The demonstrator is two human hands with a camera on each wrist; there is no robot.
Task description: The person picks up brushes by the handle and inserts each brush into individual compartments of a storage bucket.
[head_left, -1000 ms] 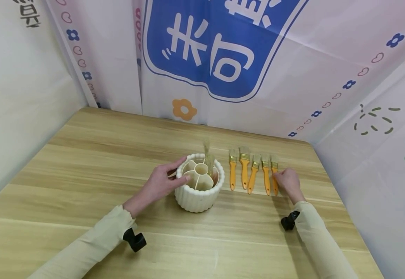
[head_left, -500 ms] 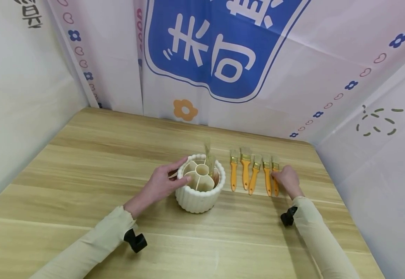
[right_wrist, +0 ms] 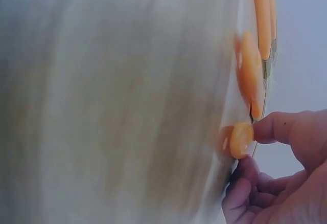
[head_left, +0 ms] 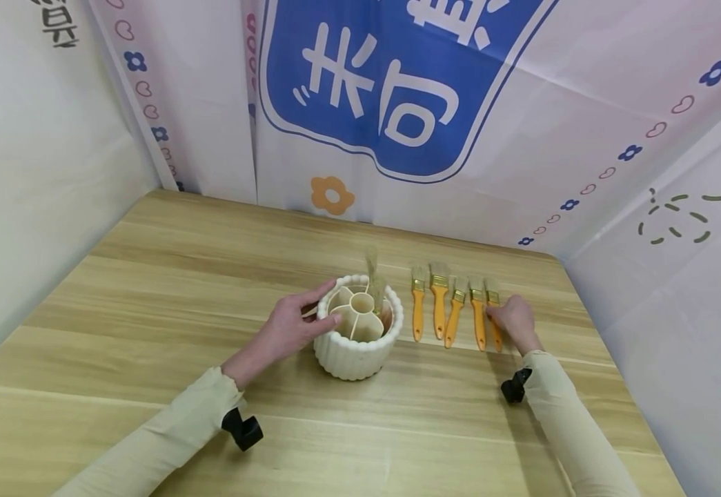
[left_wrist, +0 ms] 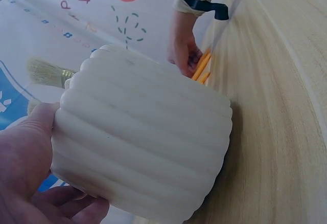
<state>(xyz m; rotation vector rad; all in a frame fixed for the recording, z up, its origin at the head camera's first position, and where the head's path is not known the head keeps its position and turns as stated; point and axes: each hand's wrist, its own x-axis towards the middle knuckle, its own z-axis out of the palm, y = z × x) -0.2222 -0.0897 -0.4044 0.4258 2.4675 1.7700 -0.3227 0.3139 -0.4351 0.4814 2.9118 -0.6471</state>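
My left hand (head_left: 285, 331) grips the rim of a white fluted holder (head_left: 355, 359), thumb over the near side of the rim. Petal-shaped dividers split the holder's inside around a round centre. Two paintbrushes stand in its right side, bristles up; one set of bristles (left_wrist: 51, 73) shows past the rim in the left wrist view. My right hand (head_left: 515, 321) is at the rightmost paintbrush (head_left: 493, 298) of a row on the table. In the right wrist view, thumb and fingers pinch its orange handle (right_wrist: 241, 139), seen end-on.
Several more orange-handled paintbrushes (head_left: 439, 297) lie side by side between the holder and my right hand, bristles toward the back wall. The wooden table (head_left: 211, 262) meets printed white sheets (head_left: 211, 138) at the back and sides.
The rightmost paintbrush has turned slightly, its handle end swinging right, away from its neighbour. My right fingers have closed in on its handle. The left hand and holder stay in place.
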